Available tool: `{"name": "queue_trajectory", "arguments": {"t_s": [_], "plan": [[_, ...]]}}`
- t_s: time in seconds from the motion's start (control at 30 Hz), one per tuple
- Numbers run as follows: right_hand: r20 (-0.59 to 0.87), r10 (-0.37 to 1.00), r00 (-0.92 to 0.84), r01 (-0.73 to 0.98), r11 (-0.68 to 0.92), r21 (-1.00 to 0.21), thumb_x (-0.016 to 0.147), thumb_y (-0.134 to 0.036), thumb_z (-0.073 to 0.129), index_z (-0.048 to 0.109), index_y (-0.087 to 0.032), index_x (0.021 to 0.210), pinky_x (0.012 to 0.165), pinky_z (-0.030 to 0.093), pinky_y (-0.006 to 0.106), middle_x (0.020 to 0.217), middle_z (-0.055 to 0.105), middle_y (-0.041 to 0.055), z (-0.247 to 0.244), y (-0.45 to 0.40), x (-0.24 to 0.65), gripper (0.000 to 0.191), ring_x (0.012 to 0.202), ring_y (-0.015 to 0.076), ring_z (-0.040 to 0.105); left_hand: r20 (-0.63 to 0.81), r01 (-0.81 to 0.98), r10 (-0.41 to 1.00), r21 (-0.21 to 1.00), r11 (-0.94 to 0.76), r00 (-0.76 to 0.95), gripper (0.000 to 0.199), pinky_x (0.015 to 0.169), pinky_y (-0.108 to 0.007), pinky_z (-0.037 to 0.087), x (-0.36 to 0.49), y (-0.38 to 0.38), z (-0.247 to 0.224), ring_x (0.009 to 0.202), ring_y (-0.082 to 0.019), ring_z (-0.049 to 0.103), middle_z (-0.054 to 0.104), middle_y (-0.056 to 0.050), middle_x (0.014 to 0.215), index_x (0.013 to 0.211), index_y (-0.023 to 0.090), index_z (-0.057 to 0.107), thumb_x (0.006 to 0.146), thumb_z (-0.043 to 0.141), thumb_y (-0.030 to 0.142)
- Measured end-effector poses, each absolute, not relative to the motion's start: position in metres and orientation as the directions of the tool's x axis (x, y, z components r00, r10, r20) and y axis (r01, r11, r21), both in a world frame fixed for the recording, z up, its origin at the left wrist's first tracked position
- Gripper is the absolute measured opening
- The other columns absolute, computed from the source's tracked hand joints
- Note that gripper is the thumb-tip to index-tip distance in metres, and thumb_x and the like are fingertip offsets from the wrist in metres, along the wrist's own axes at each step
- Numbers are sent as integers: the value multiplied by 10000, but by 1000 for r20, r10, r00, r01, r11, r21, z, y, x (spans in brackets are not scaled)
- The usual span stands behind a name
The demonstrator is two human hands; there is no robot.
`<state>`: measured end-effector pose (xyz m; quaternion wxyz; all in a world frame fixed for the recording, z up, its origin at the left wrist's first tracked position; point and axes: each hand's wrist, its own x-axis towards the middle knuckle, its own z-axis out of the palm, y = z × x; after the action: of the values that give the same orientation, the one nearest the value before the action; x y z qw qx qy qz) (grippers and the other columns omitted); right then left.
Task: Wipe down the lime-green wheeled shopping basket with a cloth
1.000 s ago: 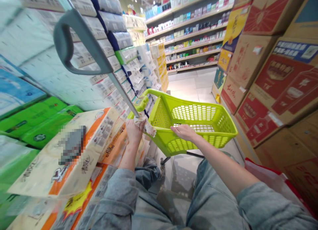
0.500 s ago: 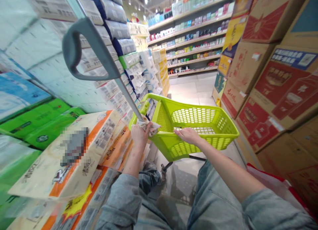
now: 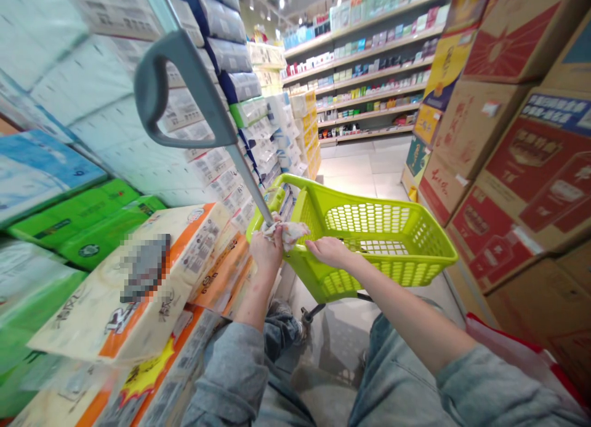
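Note:
A crumpled pale cloth or wipe (image 3: 292, 231) is pinched in my left hand (image 3: 268, 250), pressed near the foot of a metal pole (image 3: 247, 176). The pole rises slanting to a grey loop handle (image 3: 203, 85) and belongs to a lime-green rolling shopping basket (image 3: 392, 267). My right hand (image 3: 330, 252) curls over the basket's near rim, just right of the cloth. Its fingertips are mostly hidden inside the basket. A few small dark and yellow-green details show on the basket floor, too small to name.
Stacked tissue packs (image 3: 184, 273) stand close on the left, with a blurred grey item (image 3: 148, 270) on top. Cardboard cartons (image 3: 517, 162) line the right side. Product shelves (image 3: 364, 76) stand beyond the tiled aisle (image 3: 369, 162). A red-edged item (image 3: 508, 338) lies low at right.
My right hand has slid left along the rim, closer to my left hand. More of the cloth spreads to the right of my left hand. The view has shifted slightly left.

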<state>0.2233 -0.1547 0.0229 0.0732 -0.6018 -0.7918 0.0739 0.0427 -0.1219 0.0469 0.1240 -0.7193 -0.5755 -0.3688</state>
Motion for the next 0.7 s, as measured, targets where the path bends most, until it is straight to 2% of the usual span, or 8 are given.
{"name": "queue_trajectory", "arguments": {"t_s": [0.07, 0.17, 0.27, 0.33, 0.47, 0.57, 0.7], "plan": [[21, 965, -263, 929, 259, -263, 926, -471, 14, 679, -141, 887, 767, 433, 274, 913, 690, 153, 24, -152, 218, 743, 926, 204, 633, 659, 900, 745, 257, -351, 102, 497, 719, -321, 398, 44, -125, 48, 782, -235, 583, 640, -104, 764, 863, 158, 679, 900, 283, 455], [7, 972, -236, 923, 226, -311, 897, -533, -32, 687, -152, 861, 744, 431, 257, 903, 692, 138, 22, -151, 219, 814, 919, 199, 634, 645, 864, 751, 290, -411, 141, 414, 793, -350, 411, 45, -129, 50, 845, -252, 587, 651, -102, 824, 873, 155, 658, 844, 419, 491], [9, 976, -217, 923, 208, -324, 876, -575, -40, 691, -150, 847, 723, 429, 260, 902, 692, 141, 19, -150, 223, 847, 911, 210, 635, 635, 805, 765, 395, -441, 108, 348, 834, -360, 421, 45, -128, 50, 881, -253, 590, 650, -96, 863, 861, 152, 627, 777, 541, 478], [14, 978, -209, 924, 202, -324, 873, -580, -42, 693, -151, 837, 723, 423, 257, 901, 691, 143, 18, -149, 223, 852, 917, 211, 633, 620, 712, 781, 513, -479, 79, 314, 815, -343, 444, 45, -126, 51, 883, -233, 597, 645, -87, 893, 893, 155, 598, 773, 560, 442], [27, 976, -215, 920, 212, -330, 873, -576, -53, 690, -153, 802, 713, 411, 250, 881, 691, 141, 17, -148, 221, 858, 898, 204, 635, 603, 400, 797, 729, -555, 7, 307, 784, -289, 476, 51, -121, 63, 902, -180, 605, 630, -79, 971, 993, 161, 529, 813, 513, 409], [44, 976, -212, 913, 214, -348, 871, -583, -46, 688, -145, 783, 696, 406, 250, 860, 690, 144, 16, -149, 220, 860, 871, 207, 636, 604, 258, 796, 776, -576, -40, 293, 769, -271, 482, 60, -121, 85, 878, -167, 607, 636, -61, 915, 932, 162, 545, 811, 516, 428], [46, 977, -206, 901, 208, -380, 871, -594, -25, 687, -143, 768, 683, 396, 246, 836, 690, 135, 17, -149, 220, 849, 833, 197, 633, 594, 108, 798, 804, -585, -99, 345, 653, -231, 486, 66, -122, 121, 751, -144, 611, 632, -33, 793, 845, 162, 577, 806, 502, 497]]}}
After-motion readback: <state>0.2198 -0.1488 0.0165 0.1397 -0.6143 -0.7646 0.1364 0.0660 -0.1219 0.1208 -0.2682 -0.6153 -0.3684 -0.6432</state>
